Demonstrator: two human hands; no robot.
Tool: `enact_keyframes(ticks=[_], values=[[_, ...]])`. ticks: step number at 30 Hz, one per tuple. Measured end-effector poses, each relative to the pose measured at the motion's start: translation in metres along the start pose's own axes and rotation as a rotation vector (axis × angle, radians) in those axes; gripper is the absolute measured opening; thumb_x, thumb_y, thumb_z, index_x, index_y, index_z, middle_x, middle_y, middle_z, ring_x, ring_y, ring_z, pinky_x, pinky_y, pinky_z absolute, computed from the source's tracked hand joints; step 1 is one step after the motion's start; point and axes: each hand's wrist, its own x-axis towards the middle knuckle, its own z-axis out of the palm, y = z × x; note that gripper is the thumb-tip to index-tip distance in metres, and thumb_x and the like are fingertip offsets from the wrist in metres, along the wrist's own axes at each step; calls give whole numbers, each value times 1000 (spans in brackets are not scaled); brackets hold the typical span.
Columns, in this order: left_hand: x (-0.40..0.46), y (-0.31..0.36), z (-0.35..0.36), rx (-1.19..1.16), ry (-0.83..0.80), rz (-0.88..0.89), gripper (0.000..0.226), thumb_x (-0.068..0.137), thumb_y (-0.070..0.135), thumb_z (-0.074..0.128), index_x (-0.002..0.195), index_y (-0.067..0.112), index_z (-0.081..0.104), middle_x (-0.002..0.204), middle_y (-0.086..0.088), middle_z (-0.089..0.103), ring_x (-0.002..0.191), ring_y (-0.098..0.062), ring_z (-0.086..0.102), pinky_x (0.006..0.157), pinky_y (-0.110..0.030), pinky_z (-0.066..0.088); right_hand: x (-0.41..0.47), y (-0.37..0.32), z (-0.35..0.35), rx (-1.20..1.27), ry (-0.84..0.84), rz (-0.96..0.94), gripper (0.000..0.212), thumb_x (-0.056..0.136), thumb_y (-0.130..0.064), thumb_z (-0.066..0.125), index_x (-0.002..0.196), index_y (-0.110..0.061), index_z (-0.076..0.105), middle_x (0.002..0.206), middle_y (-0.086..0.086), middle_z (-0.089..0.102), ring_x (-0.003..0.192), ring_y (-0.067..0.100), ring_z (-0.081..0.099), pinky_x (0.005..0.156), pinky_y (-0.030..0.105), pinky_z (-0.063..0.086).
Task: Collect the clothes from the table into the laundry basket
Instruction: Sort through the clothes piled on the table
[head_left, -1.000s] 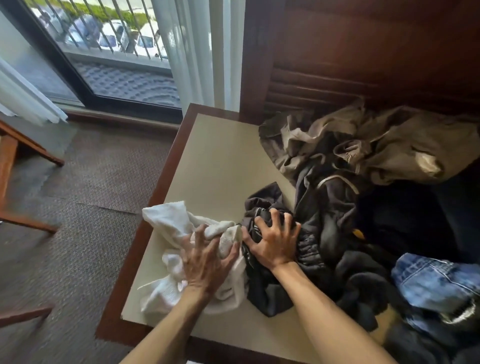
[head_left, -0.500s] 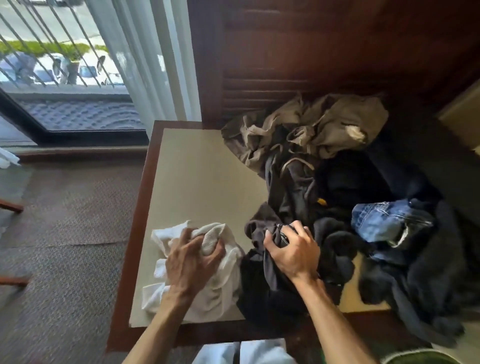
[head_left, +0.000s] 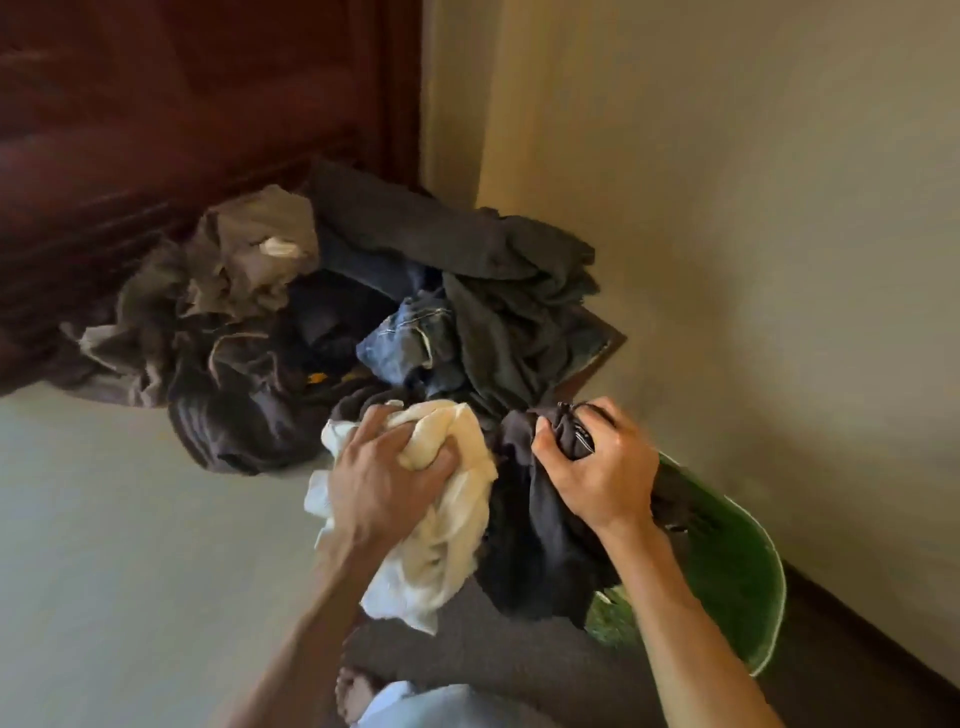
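Fingers bunching dark garment, white cloth now lifted (both off table)

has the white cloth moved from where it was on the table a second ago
Yes. The white cloth, bunched in the left hand, has left the table top and now hangs past its near edge, toward the green basket.

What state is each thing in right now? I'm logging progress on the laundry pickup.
left hand: clenched on the white cloth.
right hand: clenched on the dark garment.
white cloth: bunched, lifted, hanging from the grip.
dark garment: bunched, lifted, hanging beside the basket.
green laundry basket: on the floor by the wall, mostly hidden.
clothes pile: heaped on the table.
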Motion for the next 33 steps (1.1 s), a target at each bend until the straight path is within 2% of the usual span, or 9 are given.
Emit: enact_keyframes(ticks=[3, 7, 14, 17, 21, 24, 29, 31, 33], values=[[2, 64, 43, -12, -87, 83, 36, 80, 64, 66, 92, 31, 76, 116, 12, 61, 95, -25, 62, 75, -36, 51, -2, 59, -46, -50, 33, 108, 37, 86, -48, 65, 70, -14, 66, 78, 1, 62, 66, 26, 60, 55, 34, 47], [-10, 128, 101, 6, -172, 160, 46, 84, 65, 63, 106, 27, 76, 122, 8, 60, 101, -27, 60, 76, -35, 45, -14, 138, -93, -124, 12, 258, 42, 87, -56, 58, 72, -19, 68, 77, 1, 64, 69, 24, 62, 56, 31, 44], [-28, 179, 154, -1, -238, 160, 60, 86, 64, 63, 121, 15, 72, 132, -1, 59, 110, -31, 60, 86, -41, 49, -18, 239, -130, -245, 10, 537, 39, 89, -60, 56, 65, -30, 52, 78, -5, 53, 69, 22, 57, 58, 27, 34], [-23, 192, 166, 1, -275, 167, 64, 86, 67, 61, 124, 16, 69, 134, 0, 58, 114, -30, 60, 88, -41, 49, -20, 274, -132, -307, -18, 626, 44, 89, -64, 51, 70, -25, 60, 84, 0, 58, 75, 28, 61, 59, 30, 39], [-12, 216, 182, -34, -315, 182, 61, 86, 59, 67, 127, 14, 64, 132, -4, 60, 113, -31, 60, 88, -39, 48, -22, 305, -131, -361, -154, 751, 50, 91, -67, 48, 97, -23, 72, 104, 5, 60, 92, 34, 63, 70, 38, 50], [-8, 233, 197, -53, -370, 228, 57, 87, 57, 68, 124, 14, 67, 131, -5, 61, 113, -31, 61, 89, -38, 48, -25, 318, -130, -328, -267, 845, 48, 92, -63, 50, 102, -21, 72, 114, 8, 58, 101, 35, 62, 74, 38, 48], [-3, 252, 244, -44, -427, 262, 59, 86, 63, 64, 122, 18, 70, 136, -1, 57, 122, -30, 54, 94, -43, 48, -52, 333, -127, -152, -348, 900, 36, 95, -48, 57, 112, -18, 67, 133, 11, 53, 130, 31, 45, 97, 44, 46], [-4, 261, 263, -9, -445, 270, 60, 86, 65, 62, 124, 19, 70, 137, -1, 55, 124, -29, 51, 93, -43, 47, -65, 340, -131, -97, -363, 936, 32, 95, -46, 57, 109, -19, 68, 130, 9, 55, 127, 29, 48, 95, 43, 47], [-7, 269, 277, -11, -459, 283, 60, 86, 66, 61, 124, 19, 71, 137, -1, 54, 124, -29, 49, 93, -44, 47, -76, 344, -137, -60, -383, 961, 26, 93, -43, 57, 97, -19, 68, 116, 8, 59, 112, 28, 55, 82, 40, 49]])
